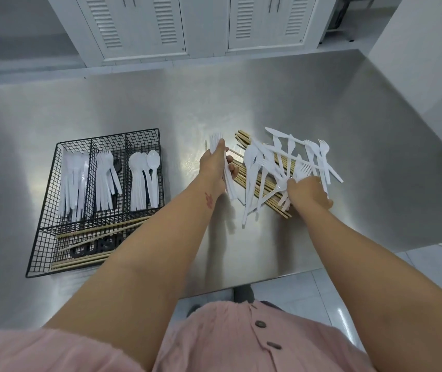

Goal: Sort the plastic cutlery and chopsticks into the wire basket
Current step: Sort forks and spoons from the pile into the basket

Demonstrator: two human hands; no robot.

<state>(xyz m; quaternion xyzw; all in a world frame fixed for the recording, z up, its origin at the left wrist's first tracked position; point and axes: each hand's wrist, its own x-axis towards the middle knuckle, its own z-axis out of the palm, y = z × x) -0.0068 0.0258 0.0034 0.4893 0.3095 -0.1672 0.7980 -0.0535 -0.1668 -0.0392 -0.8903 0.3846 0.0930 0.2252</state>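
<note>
Wire basket [107, 131] left on the table [241, 89], loose cutlery pile [281, 162] right, atop chopsticks [249, 181]. In the basket: knives [72, 183], forks [104, 181], spoons [142, 181] behind, more chopsticks [85, 260] in front.

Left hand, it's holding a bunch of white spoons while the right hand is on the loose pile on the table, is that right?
Not quite. The head view shows the left hand gripping a bunch of white forks, tines pointing away from the person, not spoons. The rest holds: the right hand is on the loose pile of cutlery and chopsticks on the table.
</note>
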